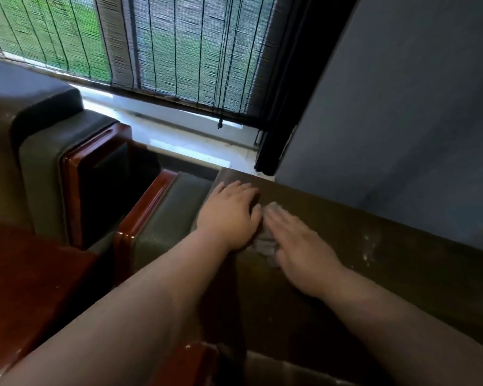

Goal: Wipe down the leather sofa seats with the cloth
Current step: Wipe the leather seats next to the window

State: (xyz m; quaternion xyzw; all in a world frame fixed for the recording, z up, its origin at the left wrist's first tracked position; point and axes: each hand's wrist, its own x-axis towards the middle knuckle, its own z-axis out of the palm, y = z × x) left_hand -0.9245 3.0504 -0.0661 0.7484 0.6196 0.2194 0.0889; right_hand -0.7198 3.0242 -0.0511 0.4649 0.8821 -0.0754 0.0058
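Both hands lie flat on the top of the sofa backrest [346,218], side by side and almost touching; the left hand [229,215] has its fingers straight and spread, pressing down on the leather near the backrest's end; the right hand [299,246] is likewise flat, fingers extended and somewhat blurred, pressing on the cloth [265,240], of which only a pale grey bunch shows between and under the two hands; neither hand curls round anything. Going from the left: a second armchair [39,135] with dark leather and glossy red-brown wood trim stands beside a polished wooden side table [25,274]; next comes the sofa's own padded armrest [173,201] edged in the same wood; then the hands and cloth on the backrest; then, further right along the leather, a patch of pale streaks [370,246] that may be moisture or glare, I cannot tell which; behind all this hang a bamboo blind [165,51] over the window and a grey-blue wall [402,107]. As to progress, I judge the work to be under way on the backrest top near the armrest; the seat cushions themselves are barely in view at the bottom edge, so whether they have been wiped cannot be told; the long stretch of backrest to the right probably remains to be covered.
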